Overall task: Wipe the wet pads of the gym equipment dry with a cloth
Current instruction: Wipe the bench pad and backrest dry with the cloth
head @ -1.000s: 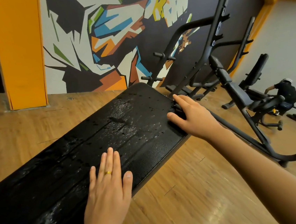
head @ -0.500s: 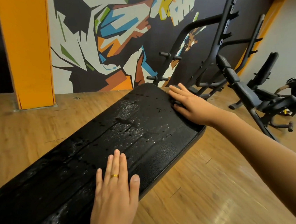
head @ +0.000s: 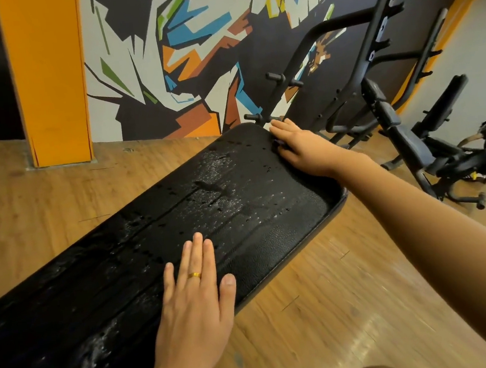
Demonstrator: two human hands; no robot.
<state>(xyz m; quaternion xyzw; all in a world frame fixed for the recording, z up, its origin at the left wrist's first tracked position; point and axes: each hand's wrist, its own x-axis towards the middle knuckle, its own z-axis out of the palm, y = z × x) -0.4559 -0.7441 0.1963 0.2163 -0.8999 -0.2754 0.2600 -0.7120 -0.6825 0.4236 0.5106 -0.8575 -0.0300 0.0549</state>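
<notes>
One wet pad [head: 238, 208] — left hand [head: 196, 317] flat on it, right hand [head: 301, 150] flat over one cloth [head: 278, 142], far corner

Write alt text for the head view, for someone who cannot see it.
A wet black bench pad, beaded with water, runs diagonally over a wooden floor. The left hand lies flat on its near edge; the right hand presses flat at its far end, on a sliver of dark cloth.

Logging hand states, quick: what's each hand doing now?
Left hand: open, flat on the pad.
Right hand: open, fingers straight, pressing the pad's far end.
</notes>
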